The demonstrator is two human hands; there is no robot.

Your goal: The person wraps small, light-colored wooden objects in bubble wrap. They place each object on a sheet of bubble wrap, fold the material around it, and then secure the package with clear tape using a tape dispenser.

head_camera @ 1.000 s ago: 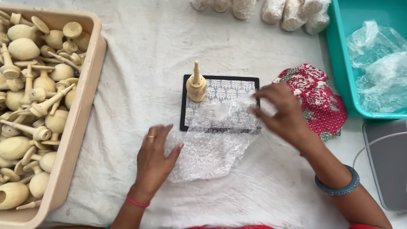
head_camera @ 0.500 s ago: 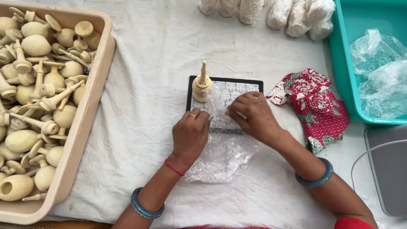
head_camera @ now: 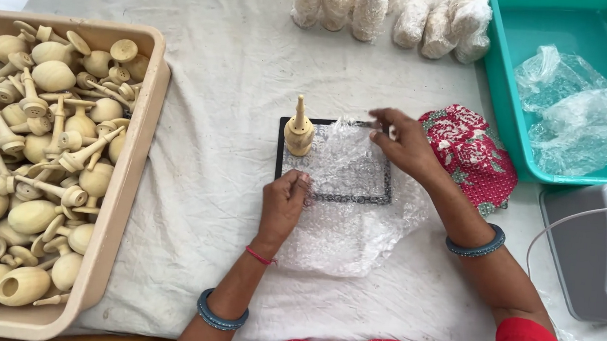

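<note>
White cloth covers the table (head_camera: 204, 52), and a sheet of bubble wrap (head_camera: 348, 204) lies on a small black tray (head_camera: 281, 146) in the middle. The left hand (head_camera: 282, 205) pinches its near edge shut while the right hand (head_camera: 401, 139) nips the far edge. A wooden piece (head_camera: 299, 130) stands right beside the wrap, so a hard tug could knock it over
</note>
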